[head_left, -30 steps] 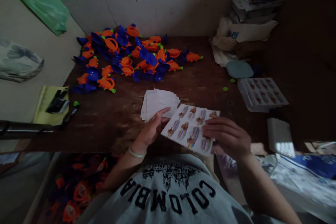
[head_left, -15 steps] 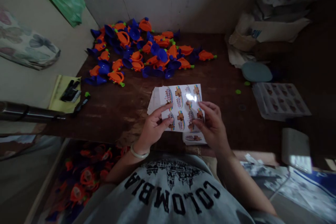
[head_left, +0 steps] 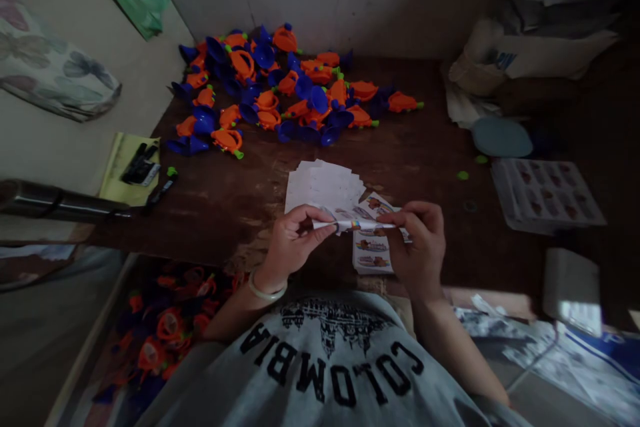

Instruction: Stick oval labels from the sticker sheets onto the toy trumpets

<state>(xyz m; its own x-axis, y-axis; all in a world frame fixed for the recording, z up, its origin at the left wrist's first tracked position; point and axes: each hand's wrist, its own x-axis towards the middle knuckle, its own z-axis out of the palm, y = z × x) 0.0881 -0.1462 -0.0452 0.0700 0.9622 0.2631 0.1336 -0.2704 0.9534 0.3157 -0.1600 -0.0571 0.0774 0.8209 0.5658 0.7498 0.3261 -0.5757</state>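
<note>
My left hand [head_left: 300, 235] pinches one end of a sticker sheet [head_left: 356, 223], which is seen nearly edge-on with a bit of rainbow print showing. At the other end, my right hand [head_left: 417, 240] grips the same sheet between thumb and fingers. Just beyond lies a fanned stack of white sheets [head_left: 320, 181], plain side up. Under and between my hands is a stack of printed sticker sheets [head_left: 373, 259] with brown cartoon figures, partly covered by the right hand.
Orange and blue trumpet-shaped toys [head_left: 300, 97] are heaped against the wall; more toys [head_left: 167, 327] fill a container below left. More sticker sheets [head_left: 550, 193] lie at right by a pale blue lid [head_left: 503, 138]. Markers [head_left: 141, 165] rest on a yellow pad [head_left: 114, 163].
The sticker sheet has tilted from facing me to nearly edge-on, uncovering the white stack behind it. Both hands keep hold; the right hand has moved slightly right. The camera view has shifted a little.
</note>
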